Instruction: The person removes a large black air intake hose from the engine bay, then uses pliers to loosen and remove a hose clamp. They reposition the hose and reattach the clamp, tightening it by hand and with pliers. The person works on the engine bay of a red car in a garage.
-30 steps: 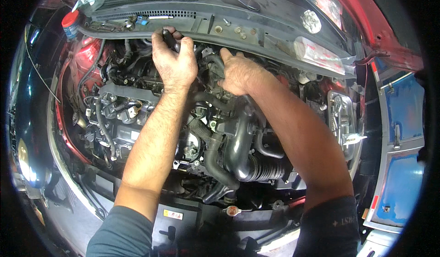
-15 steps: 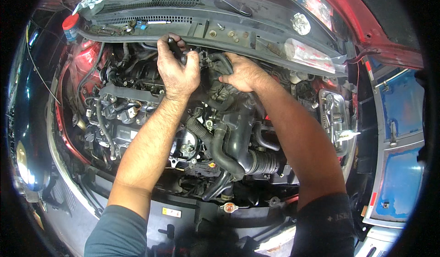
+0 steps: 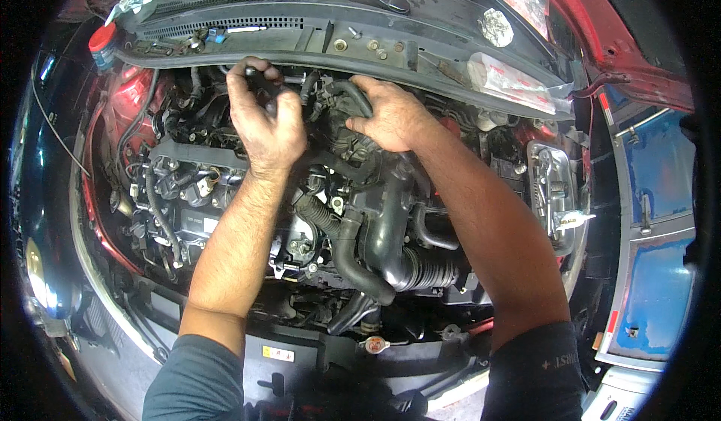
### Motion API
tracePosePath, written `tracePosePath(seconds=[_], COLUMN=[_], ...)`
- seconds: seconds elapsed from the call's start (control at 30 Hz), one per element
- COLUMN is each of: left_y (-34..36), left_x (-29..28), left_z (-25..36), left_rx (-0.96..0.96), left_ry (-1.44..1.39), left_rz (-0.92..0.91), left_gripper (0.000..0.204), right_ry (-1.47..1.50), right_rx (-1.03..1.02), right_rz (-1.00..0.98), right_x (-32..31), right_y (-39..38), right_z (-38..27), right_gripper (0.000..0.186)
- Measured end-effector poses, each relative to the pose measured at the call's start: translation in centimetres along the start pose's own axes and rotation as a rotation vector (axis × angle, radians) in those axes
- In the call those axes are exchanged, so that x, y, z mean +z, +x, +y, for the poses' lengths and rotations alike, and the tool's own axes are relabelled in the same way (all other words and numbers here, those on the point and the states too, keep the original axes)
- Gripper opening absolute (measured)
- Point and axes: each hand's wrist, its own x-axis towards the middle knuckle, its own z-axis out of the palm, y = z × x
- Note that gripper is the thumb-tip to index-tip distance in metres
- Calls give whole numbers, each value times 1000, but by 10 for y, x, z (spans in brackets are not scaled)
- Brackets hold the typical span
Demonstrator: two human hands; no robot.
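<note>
I grip a black-handled tool [image 3: 263, 84] with my left hand [image 3: 264, 124], whose fingers curl round it just below the rubber strip at the rear of the engine bay. My right hand [image 3: 387, 117] is closed around a curved black hose [image 3: 354, 96] right of my left hand, its fingertips partly hidden behind the hose. Below both hands lie engine parts, with a large glossy intake pipe [image 3: 384, 237], a lower curved hose [image 3: 347, 259] and the engine cover [image 3: 203, 222] at the left.
The cowl holds small metal fittings [image 3: 375, 45], a plastic bag [image 3: 511, 83], crumpled foil [image 3: 496, 27] and a red-lidded jar [image 3: 103, 42]. A metal tray of parts [image 3: 550, 173] rests at the right. A blue metal cart [image 3: 653, 188] stands beside the car.
My left hand and the tool have moved left compared with half a second ago. My right hand has shifted slightly left and stays at the hose.
</note>
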Motion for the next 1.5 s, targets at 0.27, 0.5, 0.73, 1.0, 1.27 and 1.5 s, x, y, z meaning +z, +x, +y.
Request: tracePosePath(seconds=[0.27, 0.5, 0.73, 1.0, 1.27, 1.5], left_y=[2, 3, 15, 5, 14, 11], left_x=[-11, -19, -31, 28, 22, -14], left_z=[-10, -28, -43, 7, 4, -16], left_rx=[-133, -214, -415, 30, -8, -82], left_ry=[-123, 25, 173, 209, 34, 25], left_rz=[61, 236, 268, -10, -29, -20], left_gripper=[34, 27, 27, 33, 41, 38], right_ry=[-153, -357, -346, -261, 0, -60], right_rx=[46, 120, 178, 114, 65, 15], right_rz=[-86, -310, -464, -266, -94, 157], right_x=[2, 3, -3, -14, -9, 9], right_y=[14, 39, 52, 12, 4, -19], right_z=[-24, -51, -64, -17, -8, -32], right_gripper=[61, 66, 74, 80, 68, 68])
